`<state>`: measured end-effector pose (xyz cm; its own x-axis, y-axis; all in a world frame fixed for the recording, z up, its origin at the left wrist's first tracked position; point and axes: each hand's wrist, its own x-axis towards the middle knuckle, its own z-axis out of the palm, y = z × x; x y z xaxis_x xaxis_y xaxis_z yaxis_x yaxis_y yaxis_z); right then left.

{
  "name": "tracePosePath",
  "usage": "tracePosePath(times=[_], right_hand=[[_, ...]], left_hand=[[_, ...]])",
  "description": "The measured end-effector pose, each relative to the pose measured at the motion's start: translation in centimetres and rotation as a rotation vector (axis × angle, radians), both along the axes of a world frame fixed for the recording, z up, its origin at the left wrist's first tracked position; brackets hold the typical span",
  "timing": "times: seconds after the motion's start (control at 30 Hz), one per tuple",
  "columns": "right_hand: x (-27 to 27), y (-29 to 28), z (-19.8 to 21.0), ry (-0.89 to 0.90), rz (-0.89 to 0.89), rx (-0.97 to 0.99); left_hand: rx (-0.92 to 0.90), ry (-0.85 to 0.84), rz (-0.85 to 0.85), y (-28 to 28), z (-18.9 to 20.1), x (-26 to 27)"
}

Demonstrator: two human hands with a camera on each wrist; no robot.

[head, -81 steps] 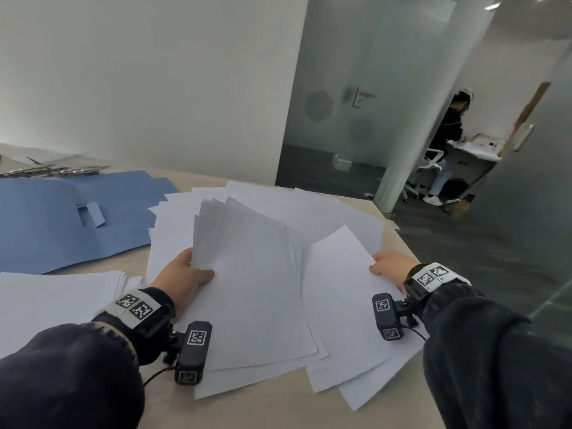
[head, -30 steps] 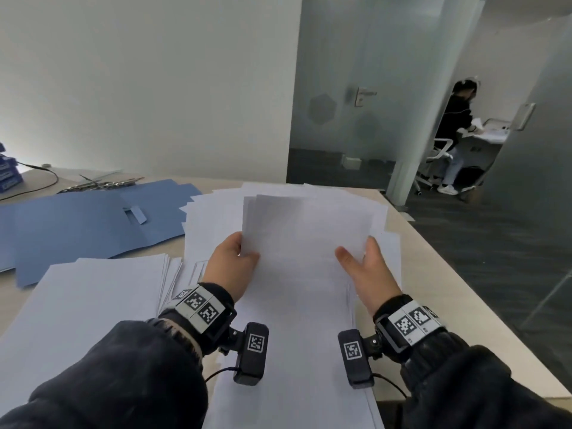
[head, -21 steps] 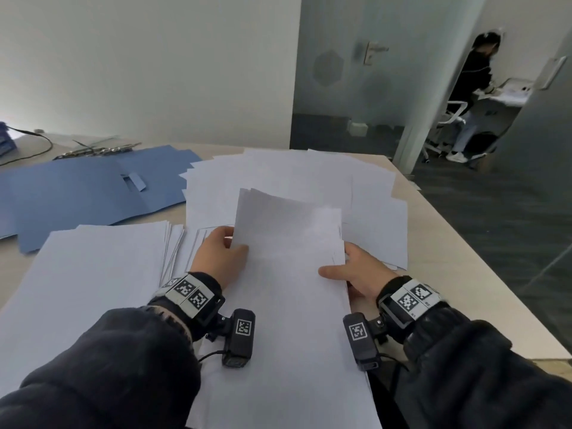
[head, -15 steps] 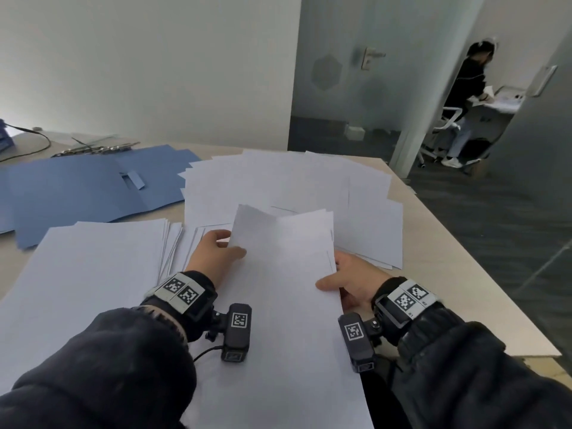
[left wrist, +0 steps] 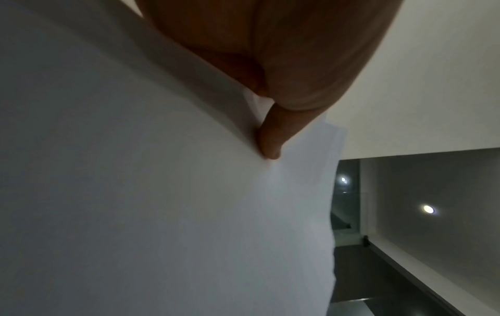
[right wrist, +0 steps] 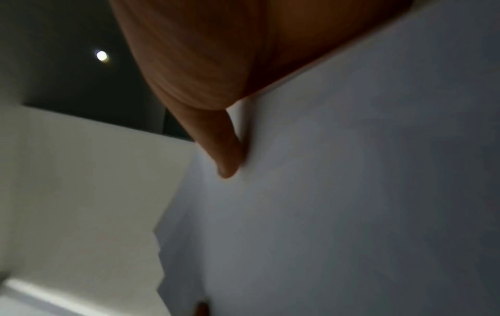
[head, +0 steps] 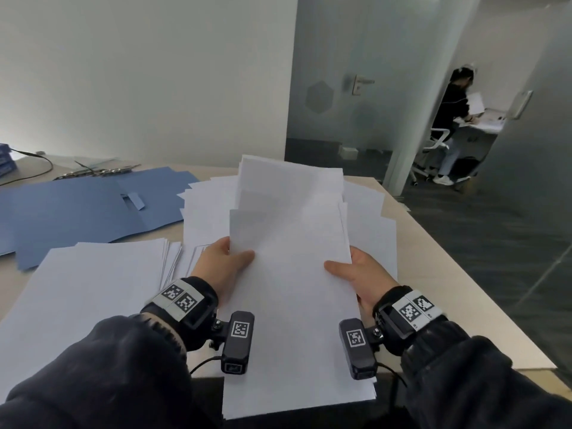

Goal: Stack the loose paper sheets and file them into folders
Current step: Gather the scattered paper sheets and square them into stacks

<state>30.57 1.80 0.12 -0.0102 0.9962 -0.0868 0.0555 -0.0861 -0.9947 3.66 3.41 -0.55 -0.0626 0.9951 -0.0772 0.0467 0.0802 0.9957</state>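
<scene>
A bundle of white paper sheets [head: 291, 274] stands tilted up above the near table edge, its top edges uneven. My left hand [head: 224, 261] grips its left edge with the thumb on top, and my right hand [head: 356, 270] grips its right edge the same way. In the left wrist view the left thumb [left wrist: 270, 139] presses on the paper bundle [left wrist: 162, 213]. The right wrist view has the right thumb [right wrist: 224, 154] flat against the paper bundle [right wrist: 338, 192]. Open blue folders [head: 77, 209] lie at the far left of the table [head: 433, 274].
A neat white stack [head: 86, 289] lies at the near left. More loose sheets [head: 204, 221] spread out beyond the bundle. Metal folder clips [head: 96, 173] and a black cable [head: 34, 168] lie at the back left. The table's right edge drops to a dark floor. A seated person [head: 452, 119] is far off.
Both hands gathered spread sheets into one bundle, dropped it toward the table, and have now raised it upright again. My hands sit at its two side edges.
</scene>
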Motion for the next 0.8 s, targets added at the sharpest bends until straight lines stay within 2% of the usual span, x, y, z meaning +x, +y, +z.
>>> tracePosePath(times=[0.07,0.17,0.3,0.4,0.5,0.63,0.8], right_hand=[[-0.2,0.1,0.8,-0.056,-0.034,0.098],[-0.8,0.5,3.4,-0.007,-0.145,0.237],[-1.3,1.0,6.7,0.115,-0.209,0.366],[-1.3,1.3,7.7,0.128,-0.208,0.411],[-1.2,0.9,6.9,0.088,-0.19,0.406],[-1.1,0.0,4.8,0.086,-0.16,0.361],[-1.0,0.2,4.3,0.094,-0.132,0.326]], left_hand=[[0.095,0.03,0.035,0.2,1.7,0.2],[0.238,0.055,0.084,0.4,5.0,0.5],[0.424,0.0,0.129,0.4,9.1,1.1],[0.491,-0.068,0.105,0.5,10.4,1.4],[0.468,-0.02,0.01,0.6,8.8,1.2],[0.351,-0.005,-0.023,0.5,5.1,1.2],[0.291,-0.048,-0.044,0.5,4.0,1.9]])
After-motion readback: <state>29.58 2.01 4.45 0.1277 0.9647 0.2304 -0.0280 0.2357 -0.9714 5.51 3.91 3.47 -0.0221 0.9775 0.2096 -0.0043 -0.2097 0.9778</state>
